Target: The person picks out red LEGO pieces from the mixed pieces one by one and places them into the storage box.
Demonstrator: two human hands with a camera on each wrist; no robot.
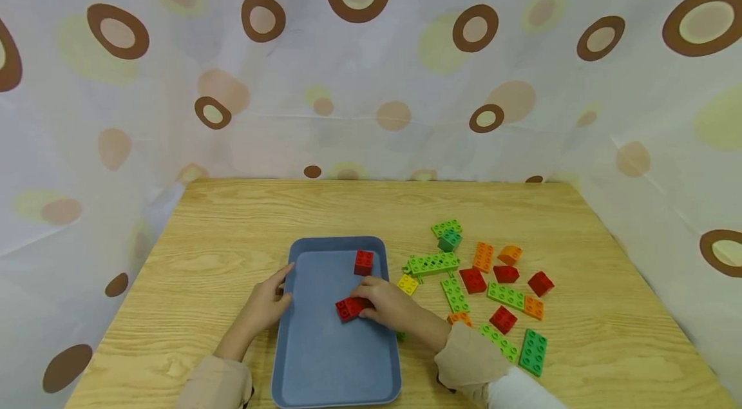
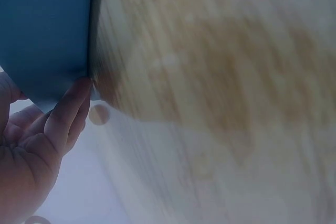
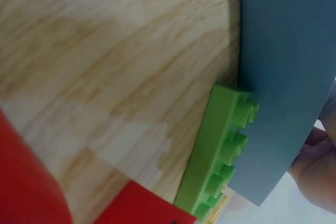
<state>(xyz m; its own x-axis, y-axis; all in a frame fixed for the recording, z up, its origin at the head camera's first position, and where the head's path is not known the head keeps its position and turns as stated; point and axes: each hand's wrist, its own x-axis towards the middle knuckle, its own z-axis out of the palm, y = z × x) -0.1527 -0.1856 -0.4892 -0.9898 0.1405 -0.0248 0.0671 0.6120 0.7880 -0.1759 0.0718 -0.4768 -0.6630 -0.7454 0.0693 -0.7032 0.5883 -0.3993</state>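
Note:
Inside the blue-grey tray (image 1: pixel 336 364), my right hand (image 1: pixel 394 306) holds a red toy building brick (image 1: pixel 349 309) between thumb and fingers, low over the floor of the tray. The hand covers the brick's right end. Another red brick (image 1: pixel 363 262) stands upright farther back in the tray, near its right wall. My left hand (image 1: pixel 263 303) is at the tray's left side, fingertips on the rim. In the left wrist view its fingers (image 2: pixel 65 111) lie fairly straight against the tray's outer wall. The right wrist view shows part of my right hand (image 3: pixel 317 166) beyond the tray wall.
Right of the tray, loose bricks and plates lie on the wooden table (image 1: pixel 232 216): a light green base (image 1: pixel 431 264), a yellow brick (image 1: pixel 408 284), a dark green plate (image 1: pixel 533 352), a red brick (image 1: pixel 503 319) and several others. A patterned curtain (image 1: pixel 359 74) hangs behind.

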